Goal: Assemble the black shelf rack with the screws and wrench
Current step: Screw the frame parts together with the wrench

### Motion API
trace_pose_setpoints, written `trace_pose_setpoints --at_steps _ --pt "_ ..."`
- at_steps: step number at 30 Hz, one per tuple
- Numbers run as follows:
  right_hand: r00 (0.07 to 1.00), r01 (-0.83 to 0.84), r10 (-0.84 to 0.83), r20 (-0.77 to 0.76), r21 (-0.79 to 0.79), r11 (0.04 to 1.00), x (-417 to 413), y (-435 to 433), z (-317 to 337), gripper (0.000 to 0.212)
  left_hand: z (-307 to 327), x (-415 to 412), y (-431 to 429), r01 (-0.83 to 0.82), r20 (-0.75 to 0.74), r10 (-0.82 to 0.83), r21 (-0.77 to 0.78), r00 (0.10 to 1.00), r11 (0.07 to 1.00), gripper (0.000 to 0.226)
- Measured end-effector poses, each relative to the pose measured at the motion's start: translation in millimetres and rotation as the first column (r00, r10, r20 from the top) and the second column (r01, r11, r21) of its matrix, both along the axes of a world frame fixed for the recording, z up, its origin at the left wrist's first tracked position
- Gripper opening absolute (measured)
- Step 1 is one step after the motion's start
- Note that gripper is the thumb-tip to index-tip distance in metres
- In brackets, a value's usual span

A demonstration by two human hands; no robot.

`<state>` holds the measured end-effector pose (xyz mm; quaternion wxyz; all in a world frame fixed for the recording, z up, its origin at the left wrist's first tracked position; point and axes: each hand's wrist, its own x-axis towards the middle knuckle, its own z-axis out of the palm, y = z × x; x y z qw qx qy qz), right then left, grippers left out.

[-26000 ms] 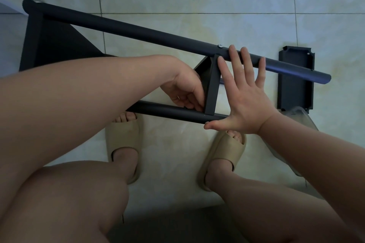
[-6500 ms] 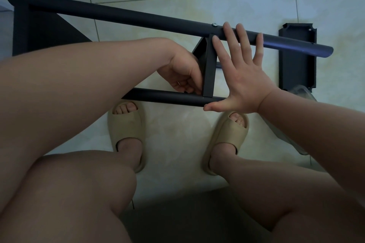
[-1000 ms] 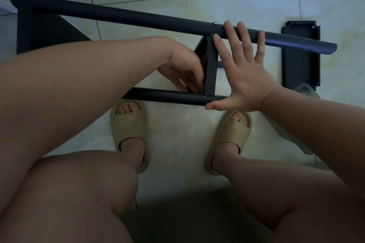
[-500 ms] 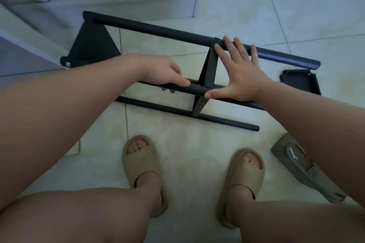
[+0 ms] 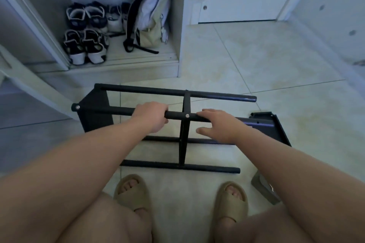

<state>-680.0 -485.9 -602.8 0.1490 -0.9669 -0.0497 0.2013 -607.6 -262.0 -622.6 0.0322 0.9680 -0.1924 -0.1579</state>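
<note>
Wrapping the fingers of the left hand over the upper near tube, thumb tucked beneath, just left of the middle divider. Laying the right hand on the same tube on the divider's other side, fingers straight and close together across the top, thumb held apart below and clear of the metal. Between the two hands, a silver screw head at the joint of tube and divider; at the far left, a second screw head on the end panel. Around all this, the black shelf rack resting on the tiled floor, four tubes running left to right, their right ends free. Beside those ends, partly under the right forearm, a loose black panel flat on the floor. Nearer, by the right foot, a grey pouch. On both feet, tan slippers. Farther off, an open cupboard with sneakers and a pale bag.
</note>
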Motion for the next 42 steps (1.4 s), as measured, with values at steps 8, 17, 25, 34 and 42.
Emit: trace_pose_setpoints --at_steps 8,17,25,34,42 --pt "0.997 0.018 -0.024 -0.067 -0.078 0.997 -27.5 -10.6 -1.6 0.084 1.9 -20.6 -3.1 0.000 0.003 0.000 -0.064 1.000 0.998 0.014" --pt "1.000 -0.017 0.018 0.022 -0.066 0.998 17.3 -13.0 -46.8 0.081 -34.6 11.5 -3.4 -0.053 0.086 0.061 -0.093 0.994 0.994 0.026" --pt "0.988 -0.002 0.014 0.154 -0.076 0.997 100.4 -16.8 -140.9 0.090 -106.6 90.2 -21.0 -0.163 0.154 0.158 0.015 0.975 0.987 0.029" --pt "0.994 -0.011 0.015 0.113 -0.036 0.999 179.8 -12.7 -213.2 0.087 -180.1 155.3 -15.4 -0.195 0.115 0.195 -0.016 0.974 0.981 0.033" --pt "0.995 -0.046 0.047 0.084 -0.011 0.999 148.1 -11.7 -179.1 0.079 -159.0 131.3 -14.6 -0.124 0.083 0.130 -0.066 0.988 0.990 0.042"
